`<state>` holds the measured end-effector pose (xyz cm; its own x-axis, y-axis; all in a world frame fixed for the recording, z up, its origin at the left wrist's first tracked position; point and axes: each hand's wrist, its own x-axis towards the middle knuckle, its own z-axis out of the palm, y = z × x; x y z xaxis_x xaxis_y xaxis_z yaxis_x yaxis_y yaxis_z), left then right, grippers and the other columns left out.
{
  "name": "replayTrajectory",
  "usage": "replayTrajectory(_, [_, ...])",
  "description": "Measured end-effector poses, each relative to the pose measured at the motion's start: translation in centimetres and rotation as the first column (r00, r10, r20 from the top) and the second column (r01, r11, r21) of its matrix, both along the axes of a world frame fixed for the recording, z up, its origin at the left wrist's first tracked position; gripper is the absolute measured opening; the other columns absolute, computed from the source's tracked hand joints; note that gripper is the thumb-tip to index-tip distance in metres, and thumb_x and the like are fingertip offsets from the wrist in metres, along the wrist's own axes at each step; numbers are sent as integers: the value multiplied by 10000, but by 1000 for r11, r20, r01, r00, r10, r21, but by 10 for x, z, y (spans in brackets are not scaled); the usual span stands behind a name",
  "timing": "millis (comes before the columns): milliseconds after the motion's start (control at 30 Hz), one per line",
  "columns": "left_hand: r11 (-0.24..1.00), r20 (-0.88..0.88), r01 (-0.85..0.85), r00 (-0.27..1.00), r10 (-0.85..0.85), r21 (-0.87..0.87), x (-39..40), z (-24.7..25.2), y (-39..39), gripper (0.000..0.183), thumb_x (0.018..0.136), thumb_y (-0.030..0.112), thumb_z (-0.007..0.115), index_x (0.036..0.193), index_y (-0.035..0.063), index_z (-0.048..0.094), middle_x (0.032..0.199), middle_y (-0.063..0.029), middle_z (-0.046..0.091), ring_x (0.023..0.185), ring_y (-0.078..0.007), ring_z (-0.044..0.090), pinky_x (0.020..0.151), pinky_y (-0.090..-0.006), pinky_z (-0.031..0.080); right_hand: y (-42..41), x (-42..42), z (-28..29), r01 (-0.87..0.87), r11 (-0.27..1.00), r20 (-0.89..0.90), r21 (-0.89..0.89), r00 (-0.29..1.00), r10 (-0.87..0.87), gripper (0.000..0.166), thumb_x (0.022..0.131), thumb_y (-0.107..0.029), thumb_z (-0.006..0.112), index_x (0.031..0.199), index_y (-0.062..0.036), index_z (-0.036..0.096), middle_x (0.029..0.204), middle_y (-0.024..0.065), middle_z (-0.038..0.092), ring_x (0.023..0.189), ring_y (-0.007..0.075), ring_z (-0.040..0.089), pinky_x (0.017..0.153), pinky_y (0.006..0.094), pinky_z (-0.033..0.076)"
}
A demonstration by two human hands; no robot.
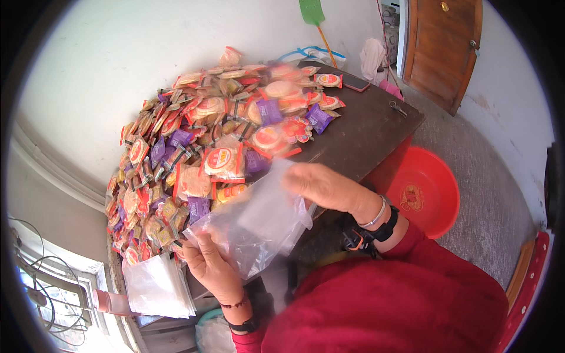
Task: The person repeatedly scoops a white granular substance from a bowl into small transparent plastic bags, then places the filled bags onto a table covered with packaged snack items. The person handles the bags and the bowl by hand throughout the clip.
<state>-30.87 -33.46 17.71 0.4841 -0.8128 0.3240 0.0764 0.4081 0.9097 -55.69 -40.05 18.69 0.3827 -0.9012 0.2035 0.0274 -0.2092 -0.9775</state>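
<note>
Between my hands a clear plastic bag (265, 229) is stretched out in front of my body. My left hand (216, 267) pinches its lower left edge between thumb and fingers. At the opposite side my right hand (326, 187) has hold of the bag, its fingertips blurred and partly hidden by the plastic. Just beyond the bag lies a big heap of individually wrapped snacks, among them a round cracker in a red-edged wrapper (220, 161) and a purple packet (198, 208). A stack of flat clear bags (158, 287) rests at the table's left corner, near my left wrist.
A dark table (353, 119) carries the heap, a phone (353, 82) and keys (398, 109). On the floor at right stands a red plastic basin (435, 194). A pink-capped bottle (112, 303) is beside the bag stack. A green fly swatter (312, 12) leans at the back.
</note>
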Motion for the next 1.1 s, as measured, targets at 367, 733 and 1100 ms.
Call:
replayTrajectory(367, [985,-36,-126,992,122,-118,-1,-16,-8,176,1074,207,544,966,67,541,880,58,519,751,-4,421,633,-165,351,1,0,-2,12,994,31,106,999,-16,223,958,-228,705,950,-15,638,769,-5,632,682,60,576,589,237,457])
replayTrajectory(733, [978,-188,-180,969,157,-108,-1,-13,-10,163,1060,194,574,946,83,537,827,56,503,730,-28,414,658,-199,357,2,-8,1,-97,983,-71,153,991,109,282,944,-280,737,937,-22,623,777,-5,611,657,68,565,592,242,471])
replayTrajectory(1100, [997,-22,-28,999,27,-76,7,-40,-11,152,1070,197,550,1028,52,566,975,9,605,871,-55,522,769,-208,426,-1,3,6,7,999,106,-33,994,-4,206,989,-222,682,948,-23,649,796,-4,619,699,74,573,647,246,486])
